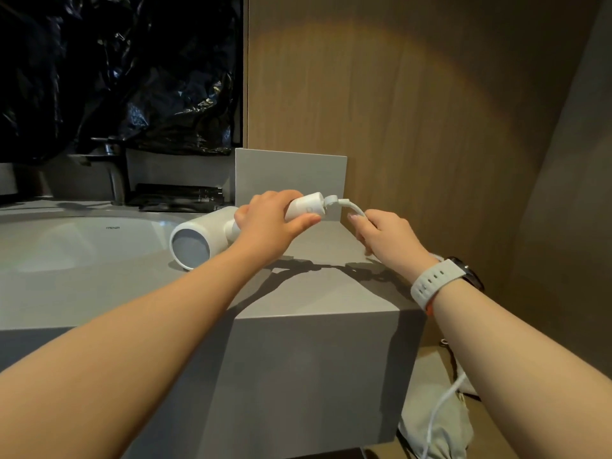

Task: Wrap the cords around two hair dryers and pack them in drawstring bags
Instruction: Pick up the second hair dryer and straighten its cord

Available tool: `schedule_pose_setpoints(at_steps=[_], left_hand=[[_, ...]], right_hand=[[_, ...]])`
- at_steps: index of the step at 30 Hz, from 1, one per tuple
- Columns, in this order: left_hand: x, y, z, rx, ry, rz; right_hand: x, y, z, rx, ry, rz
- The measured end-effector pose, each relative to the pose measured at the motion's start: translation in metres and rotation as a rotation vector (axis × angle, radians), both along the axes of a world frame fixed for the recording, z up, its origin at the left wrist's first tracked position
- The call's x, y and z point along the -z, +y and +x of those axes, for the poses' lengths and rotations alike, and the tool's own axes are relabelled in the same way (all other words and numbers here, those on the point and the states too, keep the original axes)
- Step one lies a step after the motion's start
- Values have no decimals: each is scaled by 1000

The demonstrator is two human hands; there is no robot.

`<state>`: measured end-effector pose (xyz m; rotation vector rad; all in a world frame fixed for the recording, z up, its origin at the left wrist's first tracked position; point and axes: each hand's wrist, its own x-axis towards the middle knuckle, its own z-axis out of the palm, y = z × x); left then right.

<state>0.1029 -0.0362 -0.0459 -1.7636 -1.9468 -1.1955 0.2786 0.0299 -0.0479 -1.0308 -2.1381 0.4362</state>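
your left hand (pixel 268 220) is curled round the handle of the white hair dryer (pixel 198 240). it holds the dryer low over the grey counter (pixel 298 293), with the barrel on its side and its round end facing you. the barrel seems to touch the counter just beside the rim of the white basin (pixel 66 240). the handle's free end points right, and the white cord (pixel 354 208) leaves it in a short arc straight into your right hand (pixel 387 236). that hand's fingers are closed on the cord near the handle. a pale watch strap (pixel 437 283) sits on that wrist.

right behind both hands stands a grey upright panel (pixel 291 173), and the wood wall (pixel 414 127) closes in on the right, so the corner is tight. further back on the left are the tap (pixel 112 170), a flat stack of black sachets (pixel 178 197) and crumpled black plastic sheeting (pixel 116 71) above them.

below your right forearm, past the counter's end, the cord shows again. it runs down over a pale fabric bag (pixel 437 435) lying low by the counter's side. your forearm hides the stretch between.
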Motion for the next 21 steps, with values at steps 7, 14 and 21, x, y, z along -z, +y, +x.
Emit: schedule_pose_setpoints(at_steps=[7,14,21], left_hand=[[0,8,4,-96,-29,-12],[16,14,19,-126,145,-69],[29,18,20,-49,242,-294]], right_hand=[[-1,16,61,168,154,-22],[0,28,78,449,-60,39],[14,17,22,251,-314,-41]])
